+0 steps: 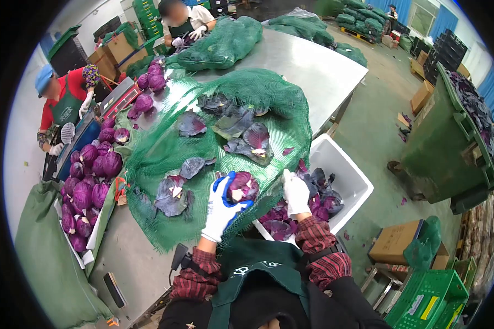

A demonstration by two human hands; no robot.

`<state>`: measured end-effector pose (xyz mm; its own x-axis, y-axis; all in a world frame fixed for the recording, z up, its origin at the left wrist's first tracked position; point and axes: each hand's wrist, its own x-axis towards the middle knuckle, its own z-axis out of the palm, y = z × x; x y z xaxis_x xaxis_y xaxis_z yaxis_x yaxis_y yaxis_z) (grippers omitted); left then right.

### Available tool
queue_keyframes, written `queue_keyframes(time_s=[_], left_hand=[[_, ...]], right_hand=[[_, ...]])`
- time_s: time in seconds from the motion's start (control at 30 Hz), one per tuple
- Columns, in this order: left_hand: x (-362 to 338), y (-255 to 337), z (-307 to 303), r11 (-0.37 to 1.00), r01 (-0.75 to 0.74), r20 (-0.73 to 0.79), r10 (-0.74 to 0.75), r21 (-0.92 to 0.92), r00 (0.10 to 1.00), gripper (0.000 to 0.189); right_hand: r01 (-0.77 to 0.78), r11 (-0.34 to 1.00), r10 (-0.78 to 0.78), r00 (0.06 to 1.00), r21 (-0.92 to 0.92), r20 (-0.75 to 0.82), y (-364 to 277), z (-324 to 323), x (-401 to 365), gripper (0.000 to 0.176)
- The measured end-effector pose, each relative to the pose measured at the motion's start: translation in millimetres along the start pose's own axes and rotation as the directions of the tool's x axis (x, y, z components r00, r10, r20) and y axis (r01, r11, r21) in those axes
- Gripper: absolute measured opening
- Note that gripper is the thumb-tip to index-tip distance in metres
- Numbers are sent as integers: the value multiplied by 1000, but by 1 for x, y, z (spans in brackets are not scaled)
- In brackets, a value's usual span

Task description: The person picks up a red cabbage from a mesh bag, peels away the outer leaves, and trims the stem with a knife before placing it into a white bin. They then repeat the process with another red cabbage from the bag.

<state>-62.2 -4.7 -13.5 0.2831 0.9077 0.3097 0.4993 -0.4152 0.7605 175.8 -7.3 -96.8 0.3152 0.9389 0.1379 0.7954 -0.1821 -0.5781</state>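
My left hand (223, 211), in a white glove with blue palm, grips a red cabbage (243, 186) whose pale cut stem faces me. It sits at the near edge of a green mesh bag (170, 142) spread on the metal table. My right hand (295, 193), gloved in white, is over the edge of a white bin (352, 183). Its fingers are curled; whatever they hold, if anything, is hidden. Purple trimmed leaves (326, 197) lie in the bin. Loose outer leaves (247, 142) are scattered on the mesh beyond my left hand.
Trimmed red cabbages (90, 170) are piled at the left. A phone (115, 289) lies on the metal table (140, 263). A green wheeled waste bin (442, 148) stands right, with a green crate (428, 301) nearer. Two co-workers (66, 101) stand across the table.
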Motion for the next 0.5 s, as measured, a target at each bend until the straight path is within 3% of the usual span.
queue_keyframes(time_s=[0.03, 0.07, 0.1, 0.13, 0.17, 0.2, 0.23, 0.3, 0.43, 0.5], left_hand=[[0, -21, 1, 993, 10, 2, -10, -116, 1000, 90], [3, -21, -1, 994, 10, -6, -10, -112, 1000, 90], [5, -17, -4, 995, 28, 24, -25, -97, 999, 90], [7, -13, -5, 995, 45, 62, -40, -84, 997, 90], [11, -5, -5, 999, -40, 74, 38, 23, 997, 91], [12, -2, -3, 999, -48, 81, 46, 18, 996, 91], [12, 2, 0, 1000, -24, 96, 25, -9, 995, 88], [12, 7, -2, 999, 27, 130, -21, -38, 991, 82], [10, 0, 5, 997, -63, 115, 67, -46, 991, 80], [14, -1, 6, 996, -76, 133, 81, -41, 988, 80]], right_hand=[[-115, 986, 118, 993, 117, -15, -5, -3, 1, 31], [-228, 945, 238, 971, 234, -15, -12, -11, 1, 34], [-125, 965, 152, 983, 231, -101, -39, -31, -8, 50], [-8, 923, 10, 1000, 386, -3, -46, -30, -13, 54], [-93, 877, 24, 989, 472, 149, -64, -36, -16, 49], [-183, 822, 20, 956, 540, 293, -79, -44, -15, 44], [-183, 824, 25, 958, 537, 287, -79, -46, -13, 44], [-374, 623, 18, 885, 687, 465, -80, -49, -7, 32], [-396, 724, -39, 794, 565, 606, -83, -74, 1, 23], [-132, 905, -97, 860, 404, 500, -86, -69, 2, 32]])
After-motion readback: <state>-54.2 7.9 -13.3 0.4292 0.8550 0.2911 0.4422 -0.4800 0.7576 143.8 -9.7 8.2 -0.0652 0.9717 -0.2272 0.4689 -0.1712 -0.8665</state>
